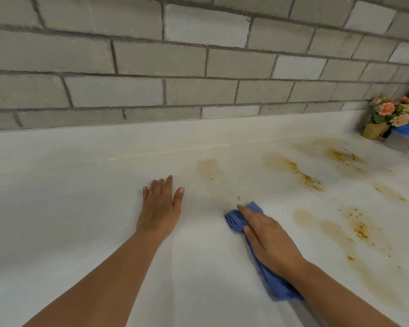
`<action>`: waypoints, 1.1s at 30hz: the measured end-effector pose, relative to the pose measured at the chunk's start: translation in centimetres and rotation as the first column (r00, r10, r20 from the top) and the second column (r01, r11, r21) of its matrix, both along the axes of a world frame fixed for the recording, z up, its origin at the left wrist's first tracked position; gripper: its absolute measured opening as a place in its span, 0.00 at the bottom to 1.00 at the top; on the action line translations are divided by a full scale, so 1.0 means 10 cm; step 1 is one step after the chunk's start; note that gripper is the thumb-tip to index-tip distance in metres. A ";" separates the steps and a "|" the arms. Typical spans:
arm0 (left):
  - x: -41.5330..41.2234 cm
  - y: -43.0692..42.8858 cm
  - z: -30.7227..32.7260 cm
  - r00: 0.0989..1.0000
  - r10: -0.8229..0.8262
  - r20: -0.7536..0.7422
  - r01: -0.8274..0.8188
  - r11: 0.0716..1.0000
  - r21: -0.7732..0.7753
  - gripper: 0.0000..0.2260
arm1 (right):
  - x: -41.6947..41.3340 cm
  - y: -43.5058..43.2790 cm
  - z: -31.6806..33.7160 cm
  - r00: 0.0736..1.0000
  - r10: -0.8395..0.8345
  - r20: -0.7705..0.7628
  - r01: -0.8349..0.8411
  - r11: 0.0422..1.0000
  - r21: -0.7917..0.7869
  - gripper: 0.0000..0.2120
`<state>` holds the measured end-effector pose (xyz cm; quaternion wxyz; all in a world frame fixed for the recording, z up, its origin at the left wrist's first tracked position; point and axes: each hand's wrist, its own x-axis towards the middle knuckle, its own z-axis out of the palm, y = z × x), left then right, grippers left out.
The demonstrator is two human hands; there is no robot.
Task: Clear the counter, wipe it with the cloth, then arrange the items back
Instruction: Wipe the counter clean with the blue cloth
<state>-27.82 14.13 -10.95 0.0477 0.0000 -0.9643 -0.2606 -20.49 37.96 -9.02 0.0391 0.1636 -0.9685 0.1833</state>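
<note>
A white counter (80, 208) fills the view. My left hand (161, 206) lies flat on it near the middle, fingers straight and spread. To its right, my right hand (269, 237) presses a crumpled blue cloth (234, 219) against the counter with straight fingers; the cloth trails back under my palm and wrist. Brown smears and dark crumbs (300, 173) cover the right half of the counter, beyond and to the right of the cloth.
A grey brick wall (198, 67) rises behind the counter's raised back edge. At the far right corner stands a small pot of pink and orange flowers (387, 116), with a blue and white object (406, 133) beside it.
</note>
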 end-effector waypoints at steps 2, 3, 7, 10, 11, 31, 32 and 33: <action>0.00 0.01 0.00 1.000 -0.001 0.004 0.001 1.000 -0.021 0.26 | -0.02 0.04 -0.01 0.999 0.032 -0.021 -0.032 0.999 -0.004 0.25; -0.01 0.01 0.00 1.000 -0.002 0.007 0.003 0.999 -0.032 0.26 | -0.13 0.02 0.00 0.999 0.036 -0.033 -0.035 0.999 0.011 0.26; 0.00 0.01 0.00 1.000 0.004 0.016 -0.003 0.999 -0.038 0.26 | -0.82 -0.13 0.02 0.996 -0.082 0.027 0.079 0.991 0.106 0.24; 0.00 0.00 0.00 1.000 0.010 0.010 -0.009 1.000 -0.025 0.26 | -0.96 -0.22 0.03 0.989 -0.148 0.030 0.142 0.978 0.153 0.24; 0.00 0.00 0.00 1.000 0.009 0.008 -0.009 1.000 -0.021 0.26 | -0.87 -0.21 0.02 0.991 -0.136 -0.003 0.135 0.976 0.171 0.24; 0.01 0.01 0.01 1.000 0.014 0.013 -0.013 0.999 -0.039 0.25 | -0.42 -0.02 0.05 1.000 -0.009 0.014 0.008 0.998 0.067 0.24; 0.02 0.01 0.02 1.000 0.016 0.011 -0.016 0.999 -0.034 0.25 | -0.61 0.01 0.06 0.996 -0.072 0.046 0.068 0.994 0.090 0.24; 0.02 0.01 0.02 1.000 0.018 0.008 -0.018 0.999 -0.031 0.25 | -0.78 0.03 0.07 0.988 -0.131 0.084 0.123 0.988 0.096 0.25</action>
